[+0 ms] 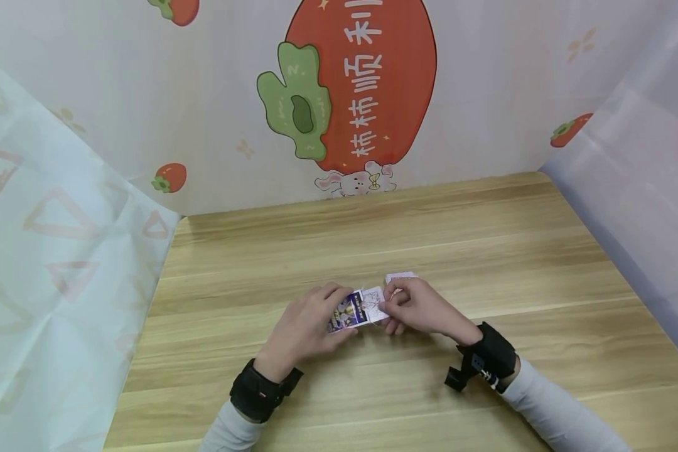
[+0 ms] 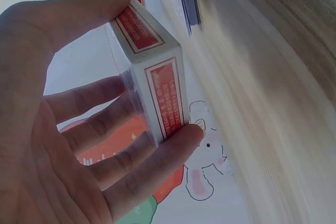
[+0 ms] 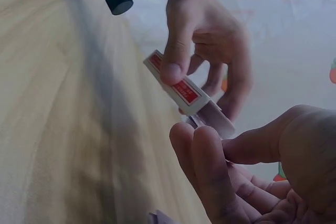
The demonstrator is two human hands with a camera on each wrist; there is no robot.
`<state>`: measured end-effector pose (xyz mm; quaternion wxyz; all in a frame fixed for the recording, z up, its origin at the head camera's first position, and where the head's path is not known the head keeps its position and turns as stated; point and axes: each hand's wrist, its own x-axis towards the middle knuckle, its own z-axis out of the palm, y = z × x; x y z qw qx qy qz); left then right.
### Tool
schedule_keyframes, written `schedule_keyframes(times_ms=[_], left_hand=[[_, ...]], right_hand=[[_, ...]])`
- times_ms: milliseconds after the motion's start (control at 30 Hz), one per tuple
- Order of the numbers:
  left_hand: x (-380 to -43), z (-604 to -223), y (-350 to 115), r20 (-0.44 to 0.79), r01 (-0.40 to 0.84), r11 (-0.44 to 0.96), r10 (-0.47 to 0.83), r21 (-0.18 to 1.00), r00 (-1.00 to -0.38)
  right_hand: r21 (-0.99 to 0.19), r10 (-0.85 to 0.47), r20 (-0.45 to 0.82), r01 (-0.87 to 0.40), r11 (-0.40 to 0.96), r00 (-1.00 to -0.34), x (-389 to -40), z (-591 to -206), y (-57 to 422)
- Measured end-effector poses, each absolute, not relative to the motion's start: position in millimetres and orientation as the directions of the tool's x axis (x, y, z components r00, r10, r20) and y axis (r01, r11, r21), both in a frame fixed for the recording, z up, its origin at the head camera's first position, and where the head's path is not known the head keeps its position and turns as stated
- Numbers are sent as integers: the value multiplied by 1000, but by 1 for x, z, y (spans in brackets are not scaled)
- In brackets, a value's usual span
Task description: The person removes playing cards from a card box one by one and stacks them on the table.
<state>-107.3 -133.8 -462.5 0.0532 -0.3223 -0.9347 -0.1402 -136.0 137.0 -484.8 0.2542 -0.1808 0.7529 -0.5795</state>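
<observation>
My left hand grips a small playing-card box, thumb along one narrow side and fingers around the other. The box has a purple picture on its upper face; red labels on white edges show in the left wrist view on the box. A white patterned card sticks out of the box's right end. My right hand pinches at this card's outer edge with thumb and fingertips, which partly hide it. Just behind the right hand, a stack of cards lies on the table, partly covered.
The wood-grain table spreads around both hands. Behind it hangs a white cloth printed with persimmons and a rabbit. More cloth drapes along the left side and the right. Each wrist wears a black strap with a camera.
</observation>
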Motion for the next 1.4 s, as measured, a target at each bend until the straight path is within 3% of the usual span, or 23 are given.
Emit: schedule_keyframes(times_ms=[433,700,1100,1400], left_hand=[[-110,-462,-139,174,587,769,561,255,-810],[-110,-462,-140,179,583,769,555,260,-812],[-110,-462,-140,168,576,778,551,252,-817],[-111,-462,-140,169,581,775,556,249,-814]], right_hand=[[-971,-590,-182,48,235,-787,-147,-473,156],[-932,-483,-119,-70,354,-867,-154,-464,169],[-943,-324,-101,-14,332,-941,-172,-466,191],[-952,-272,-123,37,303,-954,-181,-470,199]])
